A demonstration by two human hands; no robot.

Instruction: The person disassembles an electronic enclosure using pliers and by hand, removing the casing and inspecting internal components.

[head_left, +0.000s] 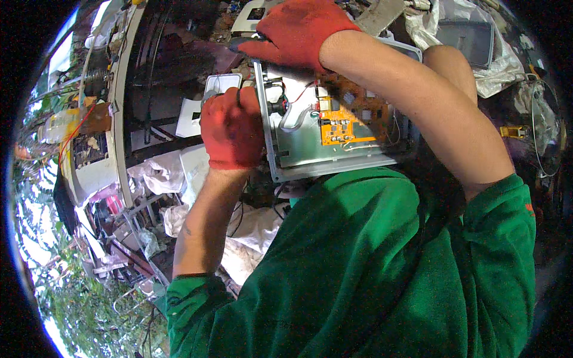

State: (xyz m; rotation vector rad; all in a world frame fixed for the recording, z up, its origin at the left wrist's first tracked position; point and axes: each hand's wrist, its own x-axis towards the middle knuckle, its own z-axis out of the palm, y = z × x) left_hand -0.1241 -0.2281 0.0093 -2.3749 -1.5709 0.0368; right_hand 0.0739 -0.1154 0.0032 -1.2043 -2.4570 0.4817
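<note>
An open grey metal electronics case [334, 168] lies tilted across my lap. Inside it are an orange circuit board [343, 128], a bent grey cable [294, 119] and a black round connector [279, 106] at the left wall. My left hand [233, 128], in a red glove, is closed in a fist against the outside of that wall, level with the connector; what its fingers grip is hidden. My right hand [304, 36], in a red glove with dark fingertips, reaches across to the case's far left corner. Its fingers bend over the rim there.
A dark-framed rack with a pale upright post [126, 101] stands at the left. White panels and pale sacks [161, 173] lie beside my left forearm. Behind the case are scrap parts, a grey rectangular cover [465, 42] and a white plastic sack [498, 77].
</note>
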